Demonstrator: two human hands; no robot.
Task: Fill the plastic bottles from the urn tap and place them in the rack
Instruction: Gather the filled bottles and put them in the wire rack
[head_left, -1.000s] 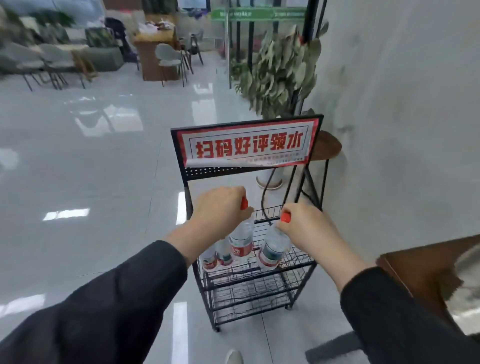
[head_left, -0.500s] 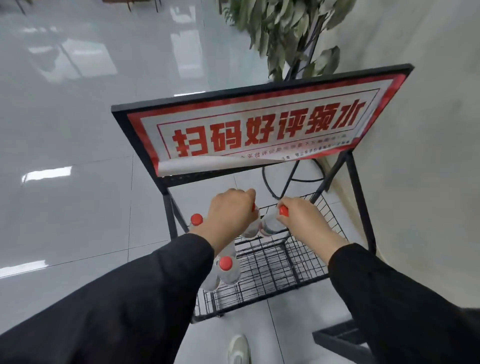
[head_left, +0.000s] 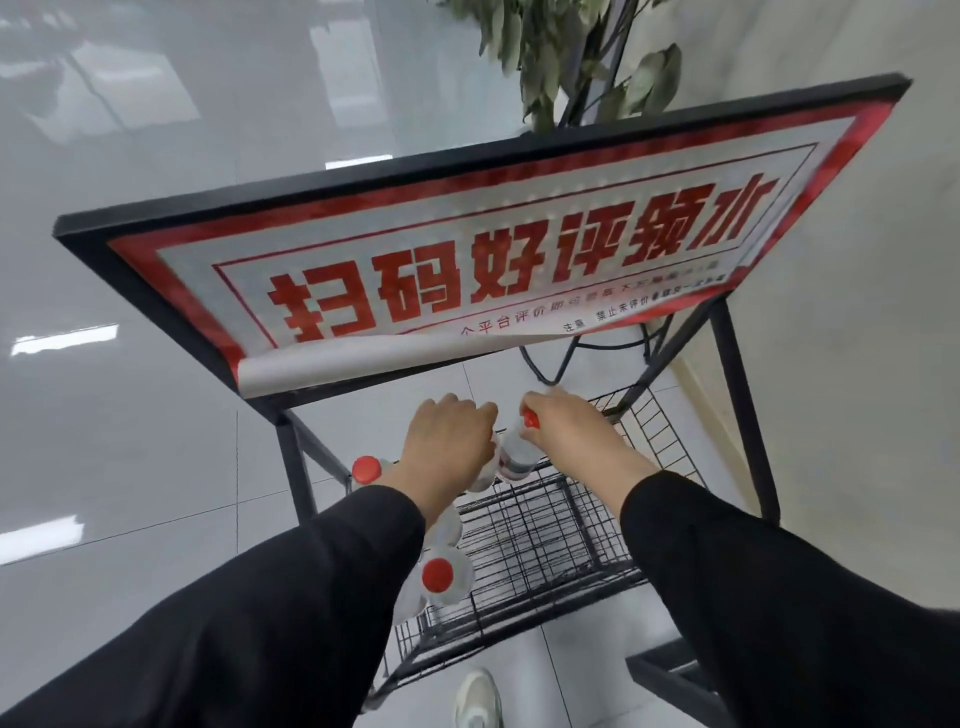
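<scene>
Head view, looking down: my left hand (head_left: 451, 441) and right hand (head_left: 563, 428) each grip a red-capped plastic bottle (head_left: 514, 454) by its neck, lowering both into the black wire rack (head_left: 550, 525) beside two bottles (head_left: 439, 574) already standing there. Full bottles likely feel heavy and slick; necks give the surest hold.

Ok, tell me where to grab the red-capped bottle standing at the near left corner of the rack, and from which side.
Grip the near-left bottle just under its red cap, coming straight down from above. It stands upright with the cap facing up; the rack wires and neighbouring bottles crowd its sides. Both the left hand and right hand already hold bottles, so one must likely let go first.
</scene>
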